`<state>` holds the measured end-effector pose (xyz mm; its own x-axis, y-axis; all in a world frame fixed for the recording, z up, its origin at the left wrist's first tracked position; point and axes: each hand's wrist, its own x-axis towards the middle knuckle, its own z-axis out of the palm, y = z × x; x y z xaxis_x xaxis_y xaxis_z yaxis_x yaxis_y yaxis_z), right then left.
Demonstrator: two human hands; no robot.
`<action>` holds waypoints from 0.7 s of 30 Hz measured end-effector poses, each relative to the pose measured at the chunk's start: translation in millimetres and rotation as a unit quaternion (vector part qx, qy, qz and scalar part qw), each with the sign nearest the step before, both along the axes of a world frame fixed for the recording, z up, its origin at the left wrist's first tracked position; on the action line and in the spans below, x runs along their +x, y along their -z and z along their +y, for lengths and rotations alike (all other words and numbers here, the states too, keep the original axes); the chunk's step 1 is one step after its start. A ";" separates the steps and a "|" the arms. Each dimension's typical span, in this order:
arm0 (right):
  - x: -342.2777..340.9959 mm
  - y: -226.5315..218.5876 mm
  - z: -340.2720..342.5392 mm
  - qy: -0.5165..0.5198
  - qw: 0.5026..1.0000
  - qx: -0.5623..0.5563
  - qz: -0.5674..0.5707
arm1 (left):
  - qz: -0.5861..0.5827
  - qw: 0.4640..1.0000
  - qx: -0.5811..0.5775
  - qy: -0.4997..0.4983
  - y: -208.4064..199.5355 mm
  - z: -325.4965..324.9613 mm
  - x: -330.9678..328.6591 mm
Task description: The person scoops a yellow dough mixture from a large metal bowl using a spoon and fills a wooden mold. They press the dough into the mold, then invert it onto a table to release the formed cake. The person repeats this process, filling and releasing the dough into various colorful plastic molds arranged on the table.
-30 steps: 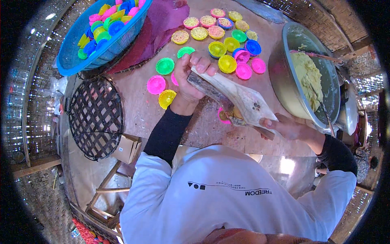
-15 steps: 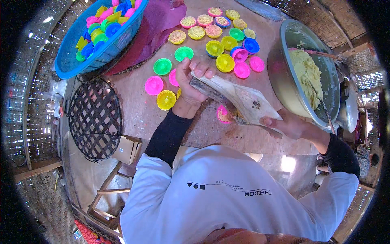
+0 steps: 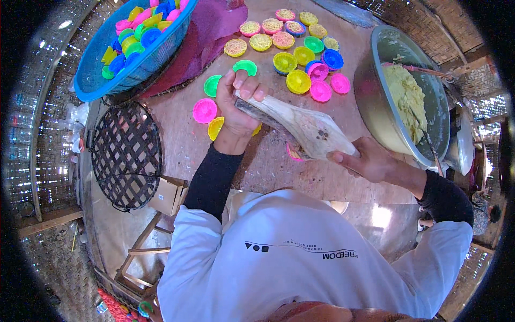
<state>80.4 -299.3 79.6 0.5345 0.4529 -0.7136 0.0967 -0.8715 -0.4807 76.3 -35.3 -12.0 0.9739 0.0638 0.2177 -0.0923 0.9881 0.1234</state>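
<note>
My left hand (image 3: 240, 111) is closed round one end of a pale, worn wooden hand press (image 3: 308, 127) with a darker lower part. The other end is gripped by my right hand (image 3: 370, 160), thumb on top. The press slants over the table, its right end lower. Partly hidden beneath it is a pink mould (image 3: 293, 152) with pale strands in it. Beyond my left hand lie green moulds (image 3: 245, 67), a pink mould (image 3: 204, 111) and a yellow mould (image 3: 215, 127), this last one partly covered by my wrist.
A large metal basin (image 3: 370, 102) of yellowish dough (image 3: 403, 99) stands at right. Moulds filled with strands (image 3: 260, 42) sit at the far side, near several unfilled ones (image 3: 298, 81). At left are a blue basket (image 3: 91, 88) of moulds and a dark woven tray (image 3: 126, 155).
Both hands and the press have shifted slightly left, and my left hand has risen toward the green moulds. The pink mould underneath is now more covered.
</note>
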 end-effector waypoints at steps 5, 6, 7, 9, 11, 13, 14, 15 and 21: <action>-3.1 -11.7 1.1 -0.002 0.999 -0.053 0.014 | 0.014 0.999 0.036 -0.001 10.9 -3.8 -4.0; -3.1 -15.2 0.6 -0.004 0.997 -0.072 0.021 | 0.009 0.998 0.057 -0.003 15.2 -5.9 -3.4; -2.2 -17.5 -0.5 -0.016 0.997 -0.072 0.000 | 0.007 0.999 0.051 -0.005 17.3 -7.3 -1.7; -0.3 -20.6 -2.0 -0.041 0.996 -0.073 -0.044 | 0.003 0.999 0.038 -0.010 19.6 -8.4 2.4; -2.3 -16.1 -3.0 -0.046 0.994 -0.053 -0.081 | -0.012 0.998 0.058 -0.017 6.0 -8.3 3.3; -4.6 -10.1 -1.3 -0.045 0.994 -0.037 -0.094 | -0.011 0.999 0.046 -0.017 -0.8 -5.2 2.9; -5.7 -7.3 0.8 -0.041 0.995 -0.031 -0.089 | -0.002 1.000 0.024 -0.014 -2.0 -2.7 2.3; -6.6 -5.5 1.2 -0.036 0.996 -0.025 -0.083 | 0.007 1.000 0.001 -0.012 -3.0 -1.3 2.0; -4.9 -16.5 -1.8 -0.045 0.993 -0.068 -0.080 | -0.001 0.998 0.063 -0.016 3.3 -6.7 -1.1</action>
<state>75.4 -301.1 96.1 0.6080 0.4093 -0.6803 0.2438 -0.9117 -0.3306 75.1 -42.0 -15.4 0.9713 0.0672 0.2281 -0.1245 0.9610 0.2468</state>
